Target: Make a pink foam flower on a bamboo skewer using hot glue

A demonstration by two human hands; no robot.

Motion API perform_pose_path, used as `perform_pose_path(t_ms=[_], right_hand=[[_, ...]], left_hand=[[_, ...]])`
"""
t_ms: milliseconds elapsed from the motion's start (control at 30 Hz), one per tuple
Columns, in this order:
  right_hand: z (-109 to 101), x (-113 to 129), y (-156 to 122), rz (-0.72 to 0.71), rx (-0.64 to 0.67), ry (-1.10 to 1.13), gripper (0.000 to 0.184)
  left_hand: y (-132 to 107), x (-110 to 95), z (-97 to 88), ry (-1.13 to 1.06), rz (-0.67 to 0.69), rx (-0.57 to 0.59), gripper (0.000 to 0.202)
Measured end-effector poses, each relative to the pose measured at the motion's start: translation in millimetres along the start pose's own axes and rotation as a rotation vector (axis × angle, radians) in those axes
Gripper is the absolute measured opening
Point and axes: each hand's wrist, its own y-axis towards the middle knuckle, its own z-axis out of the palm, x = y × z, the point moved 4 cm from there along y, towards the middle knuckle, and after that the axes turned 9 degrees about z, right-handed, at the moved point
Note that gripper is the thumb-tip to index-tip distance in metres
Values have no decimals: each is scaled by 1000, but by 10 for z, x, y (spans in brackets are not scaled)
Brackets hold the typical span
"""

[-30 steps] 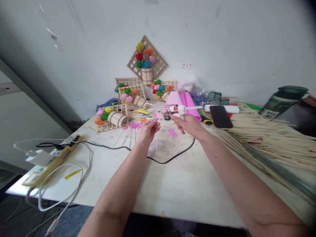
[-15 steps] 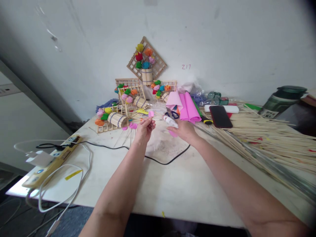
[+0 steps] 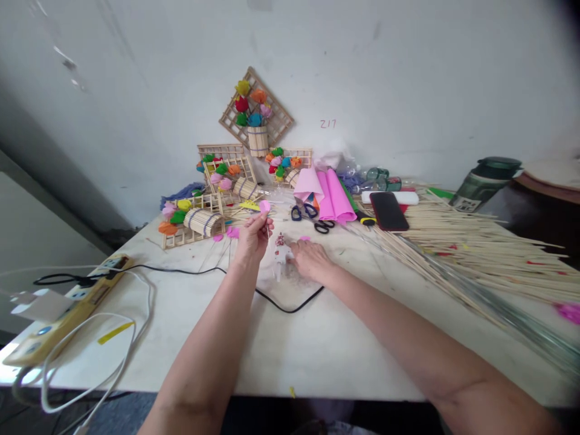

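Note:
My left hand (image 3: pixel 255 234) is closed in a pinch on a thin stem, with a round pink paper petal (image 3: pixel 264 206) standing above the fingertips. To its right, my right hand (image 3: pixel 310 258) is low over the table, its fingers curled against a white glue gun (image 3: pixel 281 252) with red markings. The grip is partly hidden by the fingers. Another pink paper petal (image 3: pixel 305 238) shows just behind the right hand. More pink petals (image 3: pixel 232 232) lie on the table left of my left hand.
Black scissors (image 3: pixel 324 226), pink paper (image 3: pixel 335 196) and a phone (image 3: pixel 388 211) lie behind and right. Thin wooden sticks (image 3: pixel 475 241) cover the right side. Flower-basket lattices (image 3: pixel 203 222) stand back left. A black cord (image 3: pixel 181 269) runs from the power strip (image 3: pixel 67 311) across the table.
My right hand has moved left and down toward me with the glue gun, uncovering the scissors. The left hand still pinches the stem and petal. The whole view has shifted slightly.

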Motion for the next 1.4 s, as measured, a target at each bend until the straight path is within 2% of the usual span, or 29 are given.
perform_pose_path(t_ms=[100,200,333,400,433,500,633,733,967,1400], right_hand=[[-71,-24,10,-23,-17,23,43],[-240,-205,82,-9,14,19,36],[-528,-815,212,245,12,-6,29],[-604,-1170,243,381,0,-45,29],[-608,-1350,243,483,17,-67,28],[-564,-1628,235,590,57,-80,28],[-406,-1940,219,722,93,-35,30],[-313,-2015,232,776,84,-26,32],[-168,-1979,274,770,110,-53,37],[-163,-1887,225,742,82,-102,34]], left_hand=[[-19,28,26,13,-25,0,12],[-20,44,32,13,-40,-4,13],[-11,42,35,18,-33,-6,14],[-14,45,45,22,-34,5,14],[-17,47,51,23,-35,12,14],[-24,54,65,24,-38,24,13],[-38,71,82,30,-40,30,12],[-46,82,88,31,-43,31,11],[-55,114,95,21,-67,66,9],[-43,143,70,31,-70,84,12]])
